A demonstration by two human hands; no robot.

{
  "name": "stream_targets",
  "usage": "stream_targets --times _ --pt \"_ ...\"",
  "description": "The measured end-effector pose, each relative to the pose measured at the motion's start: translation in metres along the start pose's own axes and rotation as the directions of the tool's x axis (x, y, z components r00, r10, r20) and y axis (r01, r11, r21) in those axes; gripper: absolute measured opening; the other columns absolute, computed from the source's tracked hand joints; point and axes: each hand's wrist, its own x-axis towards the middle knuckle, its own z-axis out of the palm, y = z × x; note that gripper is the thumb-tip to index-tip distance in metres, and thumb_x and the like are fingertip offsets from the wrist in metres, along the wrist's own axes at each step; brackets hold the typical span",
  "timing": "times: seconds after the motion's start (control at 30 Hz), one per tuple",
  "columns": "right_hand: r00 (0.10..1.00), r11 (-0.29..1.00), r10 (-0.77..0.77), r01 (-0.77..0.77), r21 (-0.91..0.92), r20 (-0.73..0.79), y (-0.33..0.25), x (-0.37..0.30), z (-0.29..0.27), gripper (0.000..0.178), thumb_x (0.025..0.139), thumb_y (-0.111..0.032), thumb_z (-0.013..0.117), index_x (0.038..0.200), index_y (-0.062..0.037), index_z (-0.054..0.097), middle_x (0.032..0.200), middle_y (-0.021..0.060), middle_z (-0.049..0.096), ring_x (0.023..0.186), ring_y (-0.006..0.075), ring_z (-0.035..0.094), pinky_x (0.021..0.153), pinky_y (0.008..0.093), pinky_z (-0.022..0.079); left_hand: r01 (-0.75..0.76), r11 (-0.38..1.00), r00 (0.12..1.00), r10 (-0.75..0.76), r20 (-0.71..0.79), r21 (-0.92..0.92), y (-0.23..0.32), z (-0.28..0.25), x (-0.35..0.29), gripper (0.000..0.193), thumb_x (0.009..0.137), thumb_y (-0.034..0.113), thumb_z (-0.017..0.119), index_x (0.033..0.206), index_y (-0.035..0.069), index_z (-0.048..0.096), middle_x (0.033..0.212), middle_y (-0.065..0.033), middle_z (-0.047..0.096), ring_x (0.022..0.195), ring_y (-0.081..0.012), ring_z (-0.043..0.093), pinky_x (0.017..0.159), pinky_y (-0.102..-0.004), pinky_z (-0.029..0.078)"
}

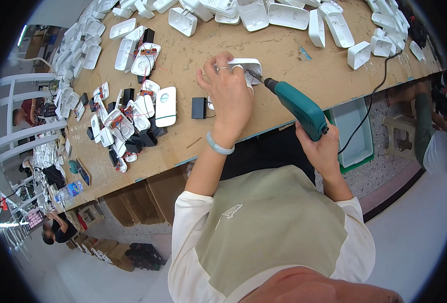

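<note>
Well in from the table's [289, 65] near edge, the left hand [229, 91] clamps its fingers on the white casing [254, 64]; the right hand [323, 150], on the green driver [299, 107]. Better keep the bit [254, 74] straight; contact seems hidden.

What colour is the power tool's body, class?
Teal green; the power tool shows best in the head view.

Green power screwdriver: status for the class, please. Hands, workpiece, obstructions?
Right hand gripping green power screwdriver. Left hand holding white casing. Bit pointing into casing; contact unclear. Black box beside left hand, not in the way.
</note>
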Motion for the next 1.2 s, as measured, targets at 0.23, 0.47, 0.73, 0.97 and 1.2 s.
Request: stream_targets --times 0.23,0.47,0.73,0.97,1.2 --pt "0.995 1.0 0.025 -0.024 0.007 -0.095 -0.005 -0.012 -0.012 0.02 0.083 -0.004 0.073 0.102 0.0001 0.067 0.077 0.0079 0.068 0.065 0.0134 0.062 0.063 0.0279 0.049 -0.001 1.0 1.0 0.001 0.008 -0.004 0.0 -0.002 0.0 0.007 0.069 -0.001 0.065 0.074 -0.005 0.069 0.123 -0.0145 0.052 0.12 -0.0374 0.044 0.103 -0.0688 0.026" --pt "0.936 0.967 0.2 -0.14 0.214 -0.291 0.0 -0.036 -0.026 0.02 0.085 -0.005 0.077 0.103 0.0 0.069 0.088 0.0031 0.071 0.076 0.0104 0.064 0.072 0.0259 0.051 -0.009 0.999 1.0 0.008 0.007 0.038 0.004 -0.004 -0.001 0.005 0.069 0.0 0.067 0.072 -0.004 0.068 0.124 -0.0143 0.052 0.123 -0.0374 0.043 0.105 -0.072 0.024" --pt "0.92 0.946 0.233 -0.14 0.294 -0.314 -0.003 -0.045 -0.029 0.022 0.085 -0.003 0.076 0.106 0.0001 0.069 0.096 0.0051 0.071 0.083 0.0126 0.066 0.076 0.0268 0.052 0.027 0.999 0.999 -0.025 -0.048 0.03 0.0 -0.014 -0.007 0.021 0.075 0.012 0.078 0.088 -0.003 0.073 0.128 -0.0183 0.054 0.122 -0.0388 0.044 0.106 -0.0555 0.03" --pt "0.926 0.955 0.239 -0.169 0.245 -0.292 0.003 -0.048 -0.028 0.022 0.084 -0.004 0.078 0.103 0.0002 0.069 0.091 0.005 0.071 0.079 0.0126 0.066 0.072 0.0269 0.052 -0.025 1.0 0.998 0.025 -0.05 0.018 0.019 -0.017 -0.011 0.018 0.073 0.009 0.078 0.083 -0.005 0.072 0.132 -0.0183 0.053 0.125 -0.0405 0.04 0.105 -0.0548 0.032" --pt "0.939 0.941 0.265 -0.202 0.271 -0.22 0.002 -0.048 -0.024 0.017 0.083 -0.003 0.077 0.098 0.0009 0.07 0.088 0.0054 0.071 0.076 0.0108 0.064 0.069 0.0259 0.051 0.007 1.0 0.996 -0.009 -0.093 -0.024 0.014 -0.011 -0.008 0.011 0.072 0.002 0.071 0.08 -0.005 0.067 0.134 -0.0173 0.054 0.129 -0.0415 0.039 0.106 -0.0561 0.031"
